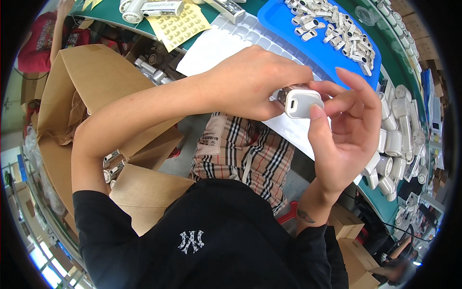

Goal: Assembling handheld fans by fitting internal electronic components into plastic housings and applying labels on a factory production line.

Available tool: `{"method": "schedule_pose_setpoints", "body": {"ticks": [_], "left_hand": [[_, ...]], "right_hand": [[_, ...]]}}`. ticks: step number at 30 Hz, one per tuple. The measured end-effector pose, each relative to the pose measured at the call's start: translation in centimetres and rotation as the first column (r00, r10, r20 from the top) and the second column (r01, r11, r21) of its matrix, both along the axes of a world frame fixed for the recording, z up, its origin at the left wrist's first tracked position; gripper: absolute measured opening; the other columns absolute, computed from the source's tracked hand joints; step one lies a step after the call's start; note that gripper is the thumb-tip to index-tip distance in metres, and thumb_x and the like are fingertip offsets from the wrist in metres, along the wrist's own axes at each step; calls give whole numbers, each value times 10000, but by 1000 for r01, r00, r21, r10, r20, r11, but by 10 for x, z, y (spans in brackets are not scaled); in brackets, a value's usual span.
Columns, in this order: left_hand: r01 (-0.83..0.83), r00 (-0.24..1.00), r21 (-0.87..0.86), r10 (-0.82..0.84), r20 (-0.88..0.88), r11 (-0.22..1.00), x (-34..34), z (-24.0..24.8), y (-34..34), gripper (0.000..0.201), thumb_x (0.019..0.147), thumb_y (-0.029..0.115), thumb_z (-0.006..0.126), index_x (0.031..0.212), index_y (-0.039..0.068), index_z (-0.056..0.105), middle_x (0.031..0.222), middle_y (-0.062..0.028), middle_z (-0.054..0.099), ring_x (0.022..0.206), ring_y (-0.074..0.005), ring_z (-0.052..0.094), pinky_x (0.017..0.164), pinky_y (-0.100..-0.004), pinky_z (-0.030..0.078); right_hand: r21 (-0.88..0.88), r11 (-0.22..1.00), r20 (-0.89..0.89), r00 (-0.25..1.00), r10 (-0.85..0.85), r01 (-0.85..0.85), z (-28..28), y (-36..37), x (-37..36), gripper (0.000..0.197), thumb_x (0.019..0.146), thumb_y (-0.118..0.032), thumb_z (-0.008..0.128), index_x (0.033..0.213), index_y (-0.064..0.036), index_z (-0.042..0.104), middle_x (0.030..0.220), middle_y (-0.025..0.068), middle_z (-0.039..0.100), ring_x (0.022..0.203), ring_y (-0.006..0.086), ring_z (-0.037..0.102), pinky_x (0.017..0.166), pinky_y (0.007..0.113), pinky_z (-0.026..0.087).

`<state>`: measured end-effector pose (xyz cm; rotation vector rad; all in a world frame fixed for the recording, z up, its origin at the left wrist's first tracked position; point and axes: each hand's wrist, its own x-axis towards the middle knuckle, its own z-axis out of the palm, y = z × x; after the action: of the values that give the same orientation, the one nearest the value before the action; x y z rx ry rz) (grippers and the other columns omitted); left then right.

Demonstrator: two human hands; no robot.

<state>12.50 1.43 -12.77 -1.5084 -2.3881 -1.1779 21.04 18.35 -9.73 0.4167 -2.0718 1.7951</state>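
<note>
Device (303, 105), its rounded grey end rimmed white with a small dark slot, sits between the left hand (260, 77), curled around its body, and the right hand (347, 126), thumb and fingers pinching that end.

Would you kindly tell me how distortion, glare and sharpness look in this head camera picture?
Head view: the green tabletop bows near the right rim, inside black fisheye corners; the white paper sheet and lower-left bright panes look washed out; the black T-shirt shows little detail; the handheld white-ended device looks reasonably sharp.
</note>
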Motion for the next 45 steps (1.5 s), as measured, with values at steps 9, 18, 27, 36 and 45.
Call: {"method": "schedule_pose_setpoints", "body": {"ticks": [9,18,27,36,45], "left_hand": [[11,1000,7,-11,11,1000,2,-1,-2,356,668,83,729,1002,88,606,860,-89,669,794,-311,668,645,-391,519],[78,997,-50,-77,27,996,-3,2,1,339,679,80,715,1001,99,613,914,-96,664,852,-332,653,703,-409,517],[197,977,10,-197,80,980,-17,14,-12,339,688,91,741,1006,73,624,912,-128,661,843,-347,647,707,-405,516],[-522,838,165,539,-85,837,-98,110,-154,353,799,211,799,1098,96,648,1047,-30,695,976,-156,653,857,-319,527],[-898,440,-173,831,-340,404,-196,7,-385,484,663,65,786,1128,29,655,1070,-190,672,1031,-354,633,909,-405,493]], "right_hand": [[199,977,-58,996,-66,77,2,-5,3,478,769,116,624,1237,44,559,832,56,601,943,193,650,827,292,509],[360,903,259,955,143,-233,13,41,-22,360,831,-117,729,1186,-73,683,804,26,604,642,80,515,593,252,435],[-126,978,246,950,194,-167,-31,24,-25,279,1007,-104,464,1210,40,591,848,60,621,714,95,568,662,230,450],[133,990,367,925,-96,49,-77,95,4,257,995,-131,509,1186,15,598,731,28,571,681,98,557,660,235,446],[-25,986,485,865,-133,166,-90,118,16,236,975,-98,515,1164,16,600,732,19,568,664,92,553,634,229,451]]}}
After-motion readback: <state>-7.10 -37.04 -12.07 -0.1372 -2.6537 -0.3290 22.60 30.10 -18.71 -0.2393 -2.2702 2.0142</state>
